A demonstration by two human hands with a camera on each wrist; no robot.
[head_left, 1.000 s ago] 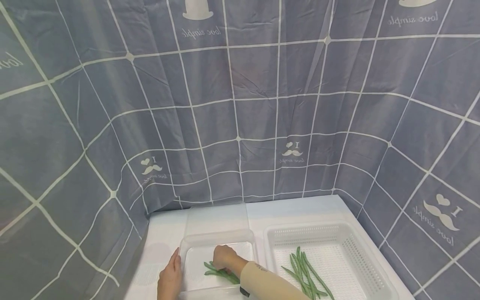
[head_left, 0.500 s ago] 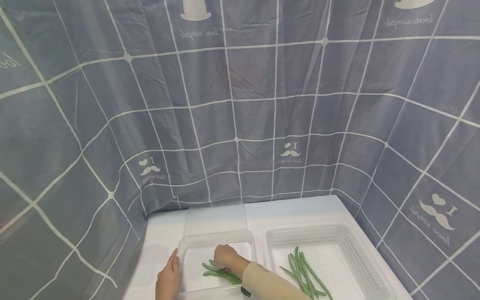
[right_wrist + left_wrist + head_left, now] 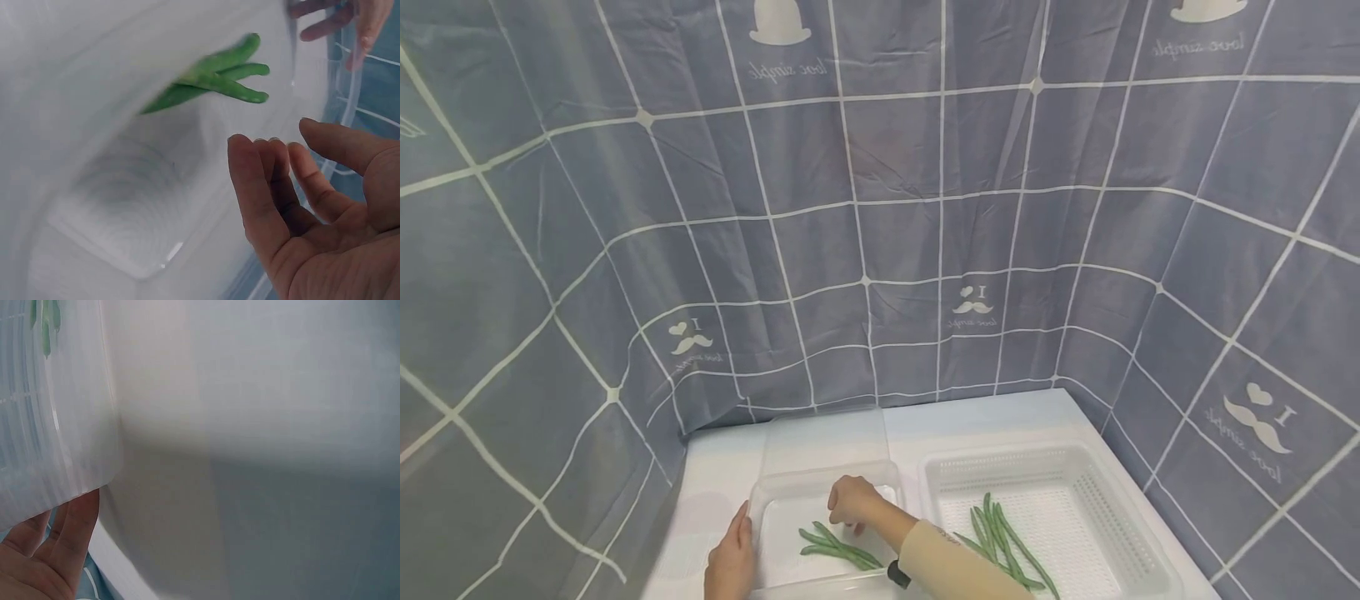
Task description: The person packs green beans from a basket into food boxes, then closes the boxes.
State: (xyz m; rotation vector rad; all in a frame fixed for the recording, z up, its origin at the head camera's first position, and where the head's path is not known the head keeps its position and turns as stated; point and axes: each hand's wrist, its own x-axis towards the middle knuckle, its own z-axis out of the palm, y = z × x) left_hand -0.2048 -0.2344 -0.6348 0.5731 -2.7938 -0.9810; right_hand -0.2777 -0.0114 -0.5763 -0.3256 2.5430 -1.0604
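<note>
A few green beans (image 3: 841, 550) lie together on the floor of a clear plastic container (image 3: 816, 472). My right hand (image 3: 854, 502) hovers inside the container, just above and beyond the beans. In the right wrist view its fingers (image 3: 253, 194) are loosely bent, thumb apart, with nothing between them, and the beans (image 3: 215, 76) lie apart from the fingertips. Against the container's left wall rests my left hand (image 3: 732, 558). The left wrist view shows its fairly straight fingers (image 3: 76, 531) touching the container's edge from outside.
To the right stands a white perforated basket (image 3: 1000, 458) with several more green beans (image 3: 1000, 533) in it. A clear flat lid (image 3: 824, 440) lies behind the container on the white table (image 3: 970, 410). A grey checked curtain (image 3: 895, 242) surrounds the table's back and sides.
My right hand has let go of the beans in the container and lifted slightly away. My left hand stays at the container's side. The view has shifted slightly.
</note>
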